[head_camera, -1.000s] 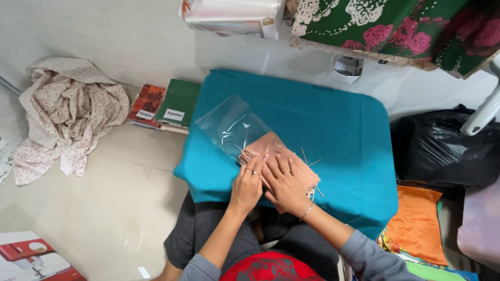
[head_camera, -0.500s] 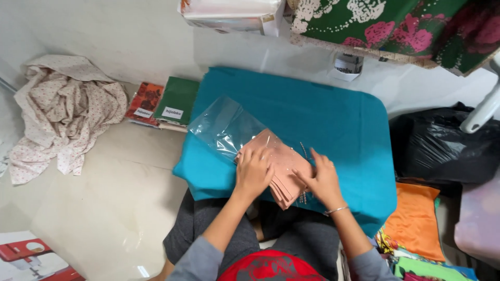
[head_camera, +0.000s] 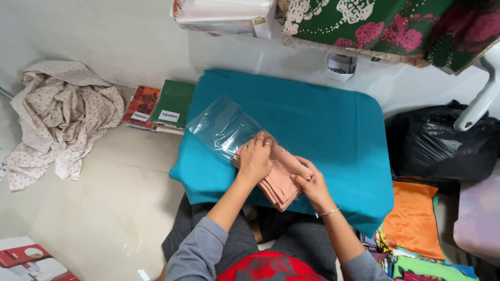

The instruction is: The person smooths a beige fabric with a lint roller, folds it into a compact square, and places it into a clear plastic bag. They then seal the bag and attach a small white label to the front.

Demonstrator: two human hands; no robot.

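Pink folded cloth (head_camera: pixel 278 179) half inside a clear plastic bag (head_camera: pixel 224 127) on the teal cushion (head_camera: pixel 323 130).
Left hand (head_camera: pixel 254 160) lies curled over the cloth at the bag's mouth; right hand (head_camera: pixel 312 187) pinches its near edge.

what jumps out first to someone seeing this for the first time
The teal cloth covering the middle, where the left hand and right hand press on a folded pink fabric at the mouth of a clear bag. Next, the crumpled floral cloth on the floor at left and the black bag at right.
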